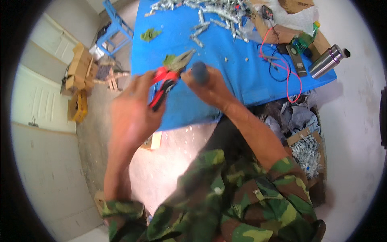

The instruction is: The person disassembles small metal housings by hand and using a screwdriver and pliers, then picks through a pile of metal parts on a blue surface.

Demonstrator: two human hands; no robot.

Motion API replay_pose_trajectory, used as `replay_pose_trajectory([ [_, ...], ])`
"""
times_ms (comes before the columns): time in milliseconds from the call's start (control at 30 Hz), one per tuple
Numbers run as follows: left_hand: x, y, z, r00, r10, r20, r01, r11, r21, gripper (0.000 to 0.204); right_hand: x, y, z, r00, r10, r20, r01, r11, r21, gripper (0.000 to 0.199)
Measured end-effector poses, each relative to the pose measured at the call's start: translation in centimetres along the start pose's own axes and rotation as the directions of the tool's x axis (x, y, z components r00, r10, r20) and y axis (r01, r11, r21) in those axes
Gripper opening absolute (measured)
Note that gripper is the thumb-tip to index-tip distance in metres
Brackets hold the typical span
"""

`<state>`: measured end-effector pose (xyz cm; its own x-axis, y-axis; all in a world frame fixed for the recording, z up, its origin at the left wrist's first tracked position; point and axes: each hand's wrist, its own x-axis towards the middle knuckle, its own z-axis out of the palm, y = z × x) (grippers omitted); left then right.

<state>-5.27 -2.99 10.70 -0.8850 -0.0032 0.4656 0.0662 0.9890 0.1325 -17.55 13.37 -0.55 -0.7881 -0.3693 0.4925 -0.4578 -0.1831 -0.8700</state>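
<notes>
Above the near edge of the blue-covered table, my left hand is closed around pliers with red and black handles. Their grey jaws point away and to the right. Close beside them, my right hand is closed around a tool with a dark blue-grey, round-ended handle. That handle is seen nearly end-on, so its working end is hidden. A green leaf-like scrap lies behind the pliers, and another green scrap sits farther back. Motion blurs both hands slightly.
Many silvery strip-like pieces lie heaped at the far side. At right are a steel flask, a green bottle and red and black cables. A box of white shreds stands below; a blue chair is at left.
</notes>
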Motion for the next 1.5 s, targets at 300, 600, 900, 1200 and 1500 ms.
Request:
replay_pose_trajectory([
  [300,3.5,-0.5,-6.9,0.88,-0.031,-0.475,-0.091,0.968,-0.233,0.039,0.1,0.5,-1.0,0.993,0.083,-0.078,-0.083,0.997,0.005,0.014],
  [600,3.1,-0.1,-3.4,0.93,-0.166,-0.327,0.016,0.909,-0.416,0.039,-0.2,0.7,-1.4,0.987,0.042,-0.152,-0.046,0.999,-0.019,0.015],
  [900,1.5,-2.4,0.3,0.973,-0.196,-0.124,0.093,0.82,-0.565,0.046,-0.1,-0.7,-1.7,0.989,0.028,-0.148,-0.029,1.0,-0.009,0.016],
  [1200,1.1,-2.7,1.9,0.968,-0.25,-0.031,0.183,0.783,-0.595,0.046,-0.2,-0.4,-1.7,0.994,-0.016,-0.111,0.013,0.999,-0.032,0.017],
  [1500,0.7,-2.9,2.6,0.962,-0.269,0.035,0.238,0.775,-0.585,0.044,-0.7,-0.2,-2.1,0.996,-0.006,-0.089,0.003,0.999,-0.039,0.016],
])
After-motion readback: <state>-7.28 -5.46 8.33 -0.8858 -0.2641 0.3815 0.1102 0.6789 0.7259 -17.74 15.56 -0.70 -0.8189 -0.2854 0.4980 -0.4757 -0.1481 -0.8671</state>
